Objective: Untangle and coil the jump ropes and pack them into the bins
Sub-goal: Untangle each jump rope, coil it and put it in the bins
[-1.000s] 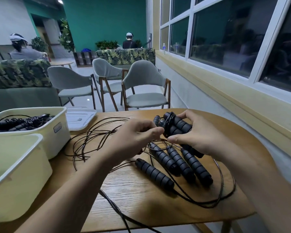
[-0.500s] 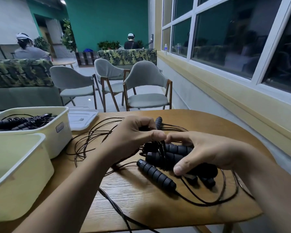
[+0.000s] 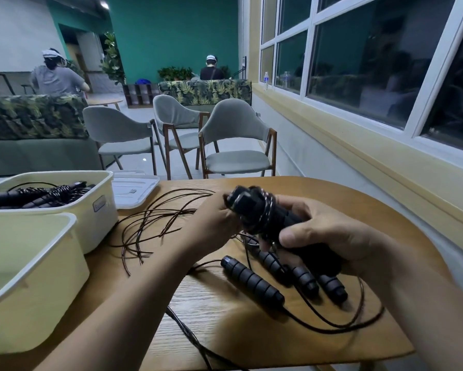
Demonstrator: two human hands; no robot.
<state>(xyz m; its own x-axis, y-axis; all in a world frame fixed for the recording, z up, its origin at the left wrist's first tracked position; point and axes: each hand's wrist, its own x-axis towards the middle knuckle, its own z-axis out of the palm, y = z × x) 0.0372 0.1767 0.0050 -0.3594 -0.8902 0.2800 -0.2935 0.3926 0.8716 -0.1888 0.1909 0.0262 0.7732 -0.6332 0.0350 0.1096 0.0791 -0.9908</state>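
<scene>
My right hand (image 3: 329,236) grips the bundled handles (image 3: 254,210) above the counter (image 3: 203,303); my left hand (image 3: 211,226) curls round their left end, beside loose cords (image 3: 155,223).

Both forearms bare, in from bottom edge, converging mid-frame. L forearm (image 3: 118,311) runs up & right; left hand (image 3: 211,226) turns its back to cam, fingers curled in against near end of the handle bundle (image 3: 259,212), tips hidden. R forearm (image 3: 425,317) runs up & left; right hand (image 3: 324,236) wraps the bundle's other end, thumb (image 3: 294,234) laid across the front, fingers round the far side. Both hands held above the desk (image 3: 225,330), close together w/ bundle between.
</scene>
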